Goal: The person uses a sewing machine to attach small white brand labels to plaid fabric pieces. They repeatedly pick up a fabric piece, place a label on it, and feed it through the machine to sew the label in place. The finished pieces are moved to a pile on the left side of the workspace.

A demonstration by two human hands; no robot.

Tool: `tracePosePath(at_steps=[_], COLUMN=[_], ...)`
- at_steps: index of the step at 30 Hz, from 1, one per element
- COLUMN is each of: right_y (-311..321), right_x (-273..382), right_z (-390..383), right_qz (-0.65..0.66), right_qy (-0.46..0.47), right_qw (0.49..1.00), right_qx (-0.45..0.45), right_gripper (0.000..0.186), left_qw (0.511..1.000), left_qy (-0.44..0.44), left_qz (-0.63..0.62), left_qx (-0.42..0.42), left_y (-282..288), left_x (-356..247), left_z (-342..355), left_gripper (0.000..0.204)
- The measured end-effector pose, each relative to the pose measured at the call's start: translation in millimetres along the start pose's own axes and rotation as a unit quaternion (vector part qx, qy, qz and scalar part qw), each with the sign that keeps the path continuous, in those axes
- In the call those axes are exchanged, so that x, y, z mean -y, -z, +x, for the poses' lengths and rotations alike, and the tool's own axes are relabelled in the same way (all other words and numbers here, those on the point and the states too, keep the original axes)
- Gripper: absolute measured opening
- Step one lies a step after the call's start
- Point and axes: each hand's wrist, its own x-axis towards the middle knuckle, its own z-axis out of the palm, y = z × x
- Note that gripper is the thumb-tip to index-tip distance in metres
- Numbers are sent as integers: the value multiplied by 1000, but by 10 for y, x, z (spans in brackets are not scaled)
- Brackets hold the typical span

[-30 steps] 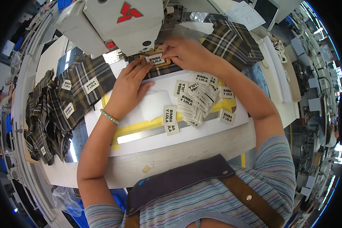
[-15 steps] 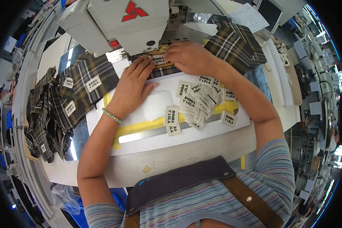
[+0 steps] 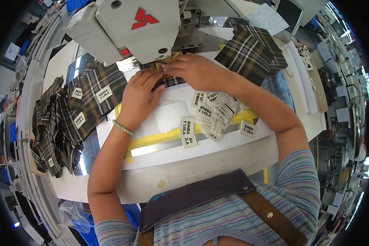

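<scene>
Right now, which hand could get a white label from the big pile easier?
Probably the right: the right hand is just beyond the label pile, nearer it than the left hand. Both hands are near the white machine.

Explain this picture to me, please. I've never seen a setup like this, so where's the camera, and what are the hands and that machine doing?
You're looking down from a wide fisheye camera worn on a person's head, which makes straight edges bend. There's no robot, just the person's bare left hand and right hand. Their fingertips meet below a large white machine head, probably for sewing, over a strip of dark plaid cloth. The fingers hide what their grip holds, if anything. Nearer the person, a pile of small white printed labels lies on a flat white board. More plaid cloth, some bearing labels, lies to the left and right.
</scene>
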Motion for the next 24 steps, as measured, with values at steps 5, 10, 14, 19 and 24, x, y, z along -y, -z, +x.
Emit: tracePosePath(at_steps=[5,10,14,19,24], right_y=[-54,-61,-21,-37,-7], right_x=[-85,-126,-100,-109,-94], right_z=[-34,-61,-55,-37,-32], right_qz=[129,109,90,83,82], right_qy=[-67,-42,-34,-30,-29], right_qw=[988,993,995,996,996], right_qx=[-48,-34,-32,-27,-19], right_gripper=[39,37,36,45,42], left_qw=[998,993,987,983,987], left_qy=[0,-5,-24,-37,-40], left_qz=[64,99,137,144,122], left_qx=[5,57,75,103,100], left_y=[-32,27,58,140,143], left_x=[76,99,81,67,67], left_z=[-35,-69,-53,-1,11], left_gripper=[41,43,43,42,41])
